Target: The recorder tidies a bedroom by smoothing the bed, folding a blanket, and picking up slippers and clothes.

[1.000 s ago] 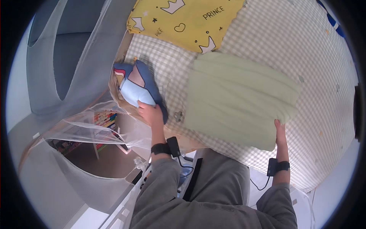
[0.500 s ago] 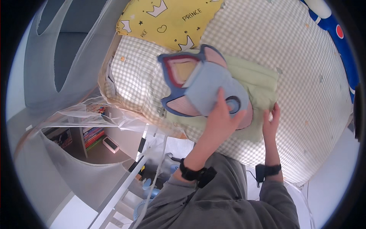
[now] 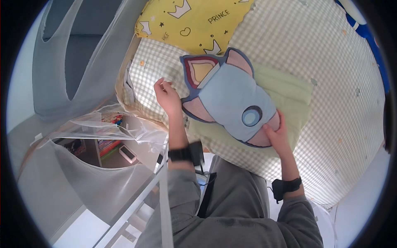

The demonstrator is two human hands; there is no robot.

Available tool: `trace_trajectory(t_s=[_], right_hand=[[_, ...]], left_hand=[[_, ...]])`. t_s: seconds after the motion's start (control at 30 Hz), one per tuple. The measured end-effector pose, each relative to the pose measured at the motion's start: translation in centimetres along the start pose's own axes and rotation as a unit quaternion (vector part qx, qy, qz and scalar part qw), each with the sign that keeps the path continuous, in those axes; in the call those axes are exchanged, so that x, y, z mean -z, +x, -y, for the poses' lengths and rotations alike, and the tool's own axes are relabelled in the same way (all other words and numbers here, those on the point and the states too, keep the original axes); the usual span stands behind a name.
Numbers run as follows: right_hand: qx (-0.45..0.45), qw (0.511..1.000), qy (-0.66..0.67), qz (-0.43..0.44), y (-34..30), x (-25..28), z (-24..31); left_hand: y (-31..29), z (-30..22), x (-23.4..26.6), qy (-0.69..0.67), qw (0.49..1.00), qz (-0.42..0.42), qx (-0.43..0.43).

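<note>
A light-blue rocket-shaped pillow [image 3: 231, 95] with pink fins, a pink nose and a red-and-yellow flame lies slantwise on a folded pale green cloth [image 3: 285, 89]. My right hand [image 3: 278, 131] grips the pillow's pink nose end, thumb on top and fingers round the far edge. To the left of the pillow's lower fin, my left hand [image 3: 168, 97] is raised over the checked sheet, holding nothing, its fingers loosely bent and apart. Black bands with small boxes sit on both wrists.
A yellow pillow [image 3: 198, 25] with crown prints lies at the far side of the checked bed [image 3: 343, 111]. Grey netting [image 3: 82, 53] hangs along the left. Behind it, a shelf holds books and a pink-edged device [image 3: 127, 153]. A blue object [image 3: 370, 37] rests at the far right.
My left hand has come off the pillow and moved left. My right hand has gone from the green cloth to the pillow's nose and closed on it.
</note>
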State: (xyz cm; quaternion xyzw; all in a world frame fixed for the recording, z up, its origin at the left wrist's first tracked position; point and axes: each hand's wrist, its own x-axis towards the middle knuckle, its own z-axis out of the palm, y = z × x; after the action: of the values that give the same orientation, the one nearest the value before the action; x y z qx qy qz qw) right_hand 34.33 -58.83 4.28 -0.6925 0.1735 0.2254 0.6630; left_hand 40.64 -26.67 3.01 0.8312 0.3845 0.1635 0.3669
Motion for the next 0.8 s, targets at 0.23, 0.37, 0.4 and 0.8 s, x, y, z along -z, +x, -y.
trace_trajectory(t_s=[0.23,0.37,0.4,0.8], right_hand=[[-0.056,0.997,0.031,0.043,1.1,7.7,-0.6],[-0.052,0.996,0.012,0.067,1.9,8.0,-0.2],[-0.053,0.996,0.016,0.072,2.1,8.0,0.0],[-0.078,0.995,0.019,0.059,2.4,8.7,-1.7]], left_hand=[[3.1,5.3,-6.3,-0.187,0.964,-0.138,0.131],[7.2,-1.3,-9.1,-0.271,0.949,-0.143,0.078],[9.7,-2.4,-9.5,-0.269,0.956,-0.089,0.07],[15.9,10.3,3.3,0.551,0.783,0.289,0.023]])
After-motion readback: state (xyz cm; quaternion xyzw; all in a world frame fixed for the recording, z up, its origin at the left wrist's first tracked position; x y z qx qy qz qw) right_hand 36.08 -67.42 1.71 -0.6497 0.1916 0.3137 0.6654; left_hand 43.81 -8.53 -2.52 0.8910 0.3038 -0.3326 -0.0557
